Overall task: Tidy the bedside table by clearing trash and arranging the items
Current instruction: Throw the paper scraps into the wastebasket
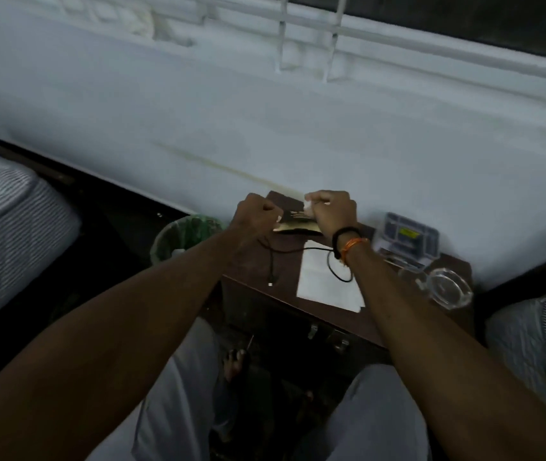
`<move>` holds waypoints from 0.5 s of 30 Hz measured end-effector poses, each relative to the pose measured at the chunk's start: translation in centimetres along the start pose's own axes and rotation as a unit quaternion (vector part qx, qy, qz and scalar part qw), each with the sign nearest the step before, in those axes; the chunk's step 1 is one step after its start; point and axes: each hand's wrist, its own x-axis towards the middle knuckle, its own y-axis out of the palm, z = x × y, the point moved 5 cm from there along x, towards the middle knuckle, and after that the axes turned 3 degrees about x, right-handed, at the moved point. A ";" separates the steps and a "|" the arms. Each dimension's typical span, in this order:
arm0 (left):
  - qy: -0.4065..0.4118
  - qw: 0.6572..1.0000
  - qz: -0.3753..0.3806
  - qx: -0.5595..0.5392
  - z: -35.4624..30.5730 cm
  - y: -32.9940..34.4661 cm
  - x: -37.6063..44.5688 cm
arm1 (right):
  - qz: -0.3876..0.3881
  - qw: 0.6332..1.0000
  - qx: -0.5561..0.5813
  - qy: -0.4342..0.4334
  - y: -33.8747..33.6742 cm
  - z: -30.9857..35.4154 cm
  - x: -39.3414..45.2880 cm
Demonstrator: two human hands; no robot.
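A dark wooden bedside table (285, 274) stands against the white wall. My left hand (256, 212) is a closed fist above its far left corner, and a black cable (273, 261) trails down from it onto the tabletop. My right hand (330, 209) is closed on a small white scrap (308, 205), held over a dark booklet (298, 222) at the back of the table. A white sheet of paper (328, 284) lies flat in the middle, with the cable looping across it.
A green-lined waste bin (181, 237) stands on the floor left of the table. A clear plastic box (408, 237) and a glass ashtray (444, 287) sit on the table's right side. Beds flank both sides (5, 227) (538, 354). Drawer handles (328, 337) face me.
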 end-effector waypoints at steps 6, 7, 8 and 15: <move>-0.039 0.999 -0.033 0.006 8.4 -5.7 1.5 | 0.116 0.987 -0.084 -0.070 11.9 1.8 0.2; -0.047 0.998 -0.035 0.013 9.8 -6.5 1.9 | 0.131 0.984 -0.094 -0.077 14.0 1.8 0.3; -0.055 0.998 -0.035 0.024 11.1 -7.2 2.3 | 0.146 0.980 -0.105 -0.084 16.1 1.7 0.6; -0.161 0.985 -0.047 0.037 21.8 -8.9 4.4 | 0.208 0.940 -0.253 -0.096 28.2 -0.8 2.0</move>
